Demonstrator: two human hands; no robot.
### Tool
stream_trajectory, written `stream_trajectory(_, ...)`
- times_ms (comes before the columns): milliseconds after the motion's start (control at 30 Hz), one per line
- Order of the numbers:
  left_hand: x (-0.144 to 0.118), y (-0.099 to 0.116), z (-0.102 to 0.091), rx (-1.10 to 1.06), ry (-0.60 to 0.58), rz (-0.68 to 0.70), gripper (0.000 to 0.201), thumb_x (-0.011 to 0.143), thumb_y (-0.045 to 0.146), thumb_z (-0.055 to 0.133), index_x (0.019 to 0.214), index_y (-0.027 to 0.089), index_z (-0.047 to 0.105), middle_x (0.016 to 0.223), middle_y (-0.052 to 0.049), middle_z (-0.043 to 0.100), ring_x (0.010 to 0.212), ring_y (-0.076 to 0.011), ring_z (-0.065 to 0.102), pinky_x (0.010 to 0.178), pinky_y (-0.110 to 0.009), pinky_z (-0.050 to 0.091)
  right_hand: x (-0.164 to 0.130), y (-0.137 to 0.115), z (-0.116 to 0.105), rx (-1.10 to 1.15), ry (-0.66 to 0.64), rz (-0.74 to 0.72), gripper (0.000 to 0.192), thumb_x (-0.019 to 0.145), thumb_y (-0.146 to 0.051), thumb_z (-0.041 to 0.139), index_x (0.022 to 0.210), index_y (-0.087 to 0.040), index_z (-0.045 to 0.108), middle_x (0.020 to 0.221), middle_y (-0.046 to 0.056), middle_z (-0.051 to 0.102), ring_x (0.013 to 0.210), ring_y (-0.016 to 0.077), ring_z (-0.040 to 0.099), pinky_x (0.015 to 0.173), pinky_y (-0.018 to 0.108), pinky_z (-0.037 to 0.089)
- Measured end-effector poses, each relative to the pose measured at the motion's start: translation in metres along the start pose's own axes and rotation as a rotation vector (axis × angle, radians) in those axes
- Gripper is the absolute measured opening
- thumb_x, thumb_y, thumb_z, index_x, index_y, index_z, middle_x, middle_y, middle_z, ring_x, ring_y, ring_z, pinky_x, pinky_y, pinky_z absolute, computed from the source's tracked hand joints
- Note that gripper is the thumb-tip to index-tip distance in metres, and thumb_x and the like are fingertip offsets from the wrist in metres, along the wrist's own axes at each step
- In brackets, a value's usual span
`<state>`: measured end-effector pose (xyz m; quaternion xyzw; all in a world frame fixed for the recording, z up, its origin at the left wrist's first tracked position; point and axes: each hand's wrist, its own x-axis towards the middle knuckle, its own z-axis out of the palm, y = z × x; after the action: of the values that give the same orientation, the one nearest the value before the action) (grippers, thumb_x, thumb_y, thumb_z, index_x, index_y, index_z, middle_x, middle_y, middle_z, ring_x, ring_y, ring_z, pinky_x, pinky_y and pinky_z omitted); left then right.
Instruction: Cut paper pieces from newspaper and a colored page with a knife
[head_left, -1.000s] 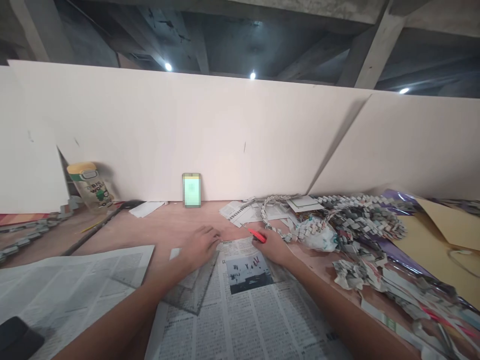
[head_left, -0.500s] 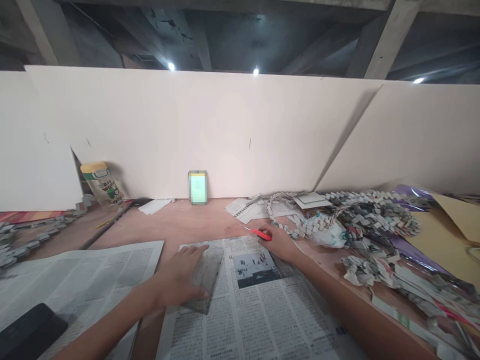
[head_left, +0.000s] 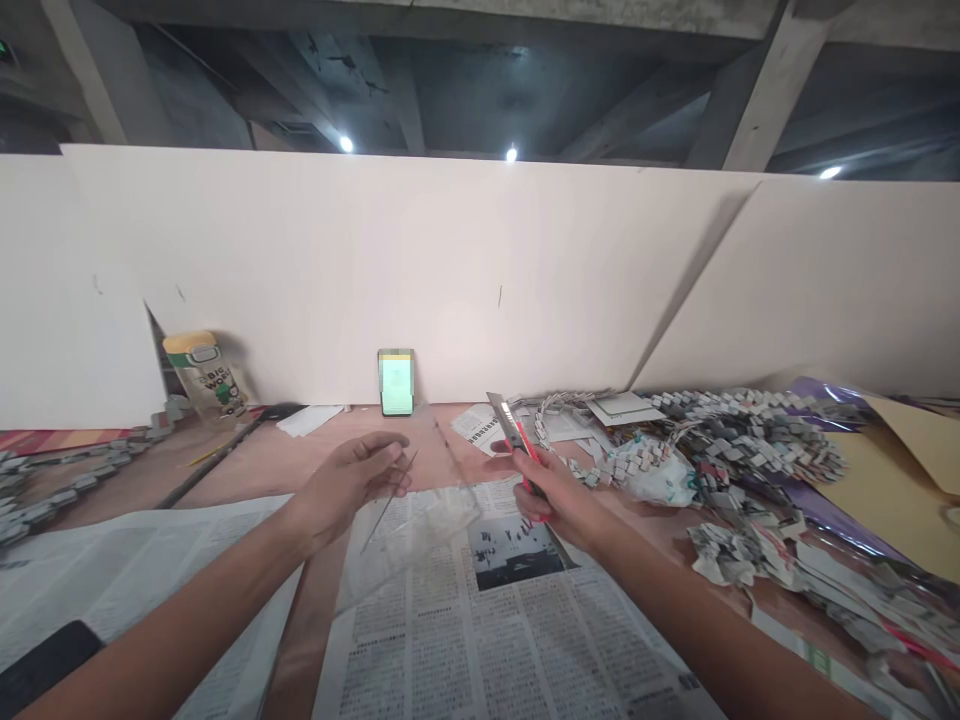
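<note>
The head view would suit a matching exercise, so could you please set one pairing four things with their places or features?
Things:
1. Cutter knife
2. Phone
3. Clear sheet
4. Bottle

Places or features:
A. Held in the left hand
B. Has a yellow lid
C. Held in the right hand
D. Shows a lit, greenish screen

Pairs: 1-C, 2-D, 3-A, 4-B

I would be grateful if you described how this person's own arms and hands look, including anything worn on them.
The left hand and right hand are both ungloved, with no watch or bracelet visible at either wrist. The left forearm and right forearm are bare, with no sleeve or cuff in view.
</note>
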<state>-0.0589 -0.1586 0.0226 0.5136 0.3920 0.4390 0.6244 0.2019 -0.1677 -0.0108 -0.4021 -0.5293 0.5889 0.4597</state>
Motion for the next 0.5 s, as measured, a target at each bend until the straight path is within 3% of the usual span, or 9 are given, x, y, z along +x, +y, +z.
stream_trajectory(100, -0.005, 0.019, 0.016, -0.412, 0.03, 0.011, 0.005, 0.086, 0.012, 0.05, 0.086, 0.014, 0.055, 0.07, 0.001, 0.051, 0.054, -0.0063, 0.051, 0.05, -0.016, 0.046, -0.006, -0.009, 0.026, 0.174, -0.11, -0.055, 0.035, 0.083, -0.051, 0.052, 0.104, -0.023, 0.055, 0.111, 0.008, 0.062, 0.038, 0.0003, 0.019, 0.04, 0.023, 0.02)
stream_trajectory(200, -0.01, 0.021, 0.037, -0.705, -0.005, -0.127, 0.017, 0.087, 0.007, 0.037, 0.082, 0.011, 0.053, 0.057, 0.004, 0.039, 0.039, -0.0036, 0.037, 0.03, -0.01, 0.027, -0.006, -0.018, 0.038, 0.151, -0.089, -0.153, 0.035, 0.081, -0.047, 0.056, 0.108, -0.024, 0.053, 0.119, 0.008, 0.058, 0.039, 0.0001, 0.02, 0.04, 0.023, 0.022)
stream_trajectory(233, -0.012, 0.016, 0.044, -0.717, -0.011, -0.209, 0.017, 0.086, 0.007, 0.038, 0.083, 0.012, 0.054, 0.057, 0.004, 0.038, 0.038, -0.0036, 0.036, 0.029, -0.01, 0.025, -0.005, -0.022, 0.038, 0.101, -0.056, -0.192, 0.039, 0.078, -0.046, 0.06, 0.11, -0.025, 0.052, 0.122, 0.008, 0.056, 0.04, 0.0002, 0.023, 0.04, 0.023, 0.024)
stream_trajectory(300, -0.016, -0.001, 0.059, -0.639, -0.079, -0.515, 0.007, 0.083, 0.013, 0.047, 0.081, 0.013, 0.054, 0.056, 0.005, 0.036, 0.036, -0.0032, 0.032, 0.027, -0.01, 0.018, -0.006, -0.028, 0.036, -0.067, 0.002, -0.264, 0.046, 0.073, -0.042, 0.066, 0.115, -0.027, 0.051, 0.124, 0.007, 0.054, 0.043, 0.0018, 0.033, 0.042, 0.023, 0.029)
stream_trajectory(367, -0.021, -0.023, 0.072, -0.572, -0.267, -0.787, 0.006, 0.077, 0.016, 0.054, 0.081, 0.012, 0.055, 0.054, 0.007, 0.032, 0.034, -0.0021, 0.028, 0.027, -0.009, 0.015, -0.008, -0.031, 0.031, -0.292, -0.013, -0.297, 0.047, 0.069, -0.036, 0.071, 0.111, -0.026, 0.055, 0.118, 0.004, 0.057, 0.055, 0.0063, 0.046, 0.049, 0.023, 0.036)
stream_trajectory(433, -0.024, -0.043, 0.08, -0.51, -0.418, -0.93, 0.012, 0.074, 0.018, 0.058, 0.084, 0.011, 0.057, 0.054, 0.007, 0.034, 0.034, -0.0018, 0.028, 0.027, -0.009, 0.015, -0.012, -0.031, 0.025, -0.472, -0.114, -0.252, 0.03, 0.069, -0.031, 0.071, 0.096, -0.021, 0.062, 0.096, 0.002, 0.063, 0.066, 0.0111, 0.052, 0.057, 0.024, 0.04)
stream_trajectory(500, -0.023, -0.057, 0.078, -0.416, -0.496, -0.93, 0.021, 0.073, 0.023, 0.061, 0.091, 0.01, 0.06, 0.059, 0.004, 0.044, 0.037, -0.0029, 0.036, 0.028, -0.01, 0.021, -0.015, -0.026, 0.016, -0.566, -0.203, -0.146, 0.013, 0.073, -0.029, 0.066, 0.076, -0.017, 0.062, 0.071, 0.001, 0.061, 0.065, 0.0124, 0.053, 0.056, 0.023, 0.039)
